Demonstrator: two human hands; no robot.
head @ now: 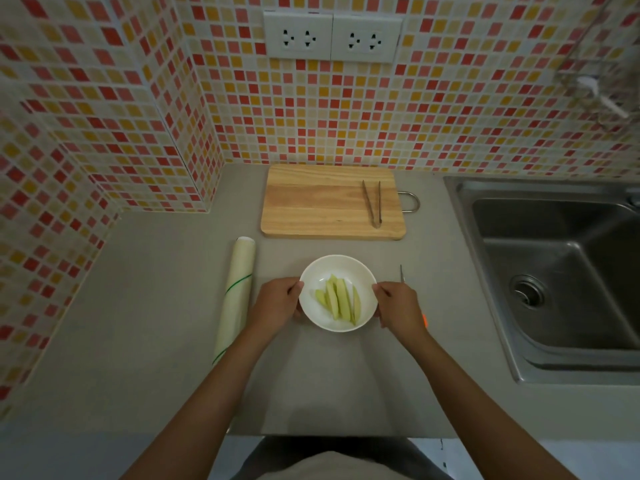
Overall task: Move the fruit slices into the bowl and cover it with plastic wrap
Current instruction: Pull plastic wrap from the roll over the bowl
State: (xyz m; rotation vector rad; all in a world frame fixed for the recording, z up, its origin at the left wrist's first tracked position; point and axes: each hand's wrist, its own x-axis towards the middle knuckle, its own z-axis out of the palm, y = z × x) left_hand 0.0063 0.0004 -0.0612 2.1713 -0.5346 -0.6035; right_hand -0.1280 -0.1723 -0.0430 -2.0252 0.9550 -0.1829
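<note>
A white bowl (313, 271) sits on the grey counter and holds several pale green fruit slices (337, 299). My left hand (277, 301) grips the bowl's left rim, and my right hand (398, 306) grips its right rim. A roll of plastic wrap (235, 296) lies on the counter just left of my left hand, running front to back. I cannot tell whether any wrap lies over the bowl.
A wooden cutting board (322, 202) lies behind the bowl with metal tongs (372, 202) on its right part. A knife (402, 273) with an orange handle lies behind my right hand. A steel sink (554, 271) is at the right. Tiled walls stand behind and left.
</note>
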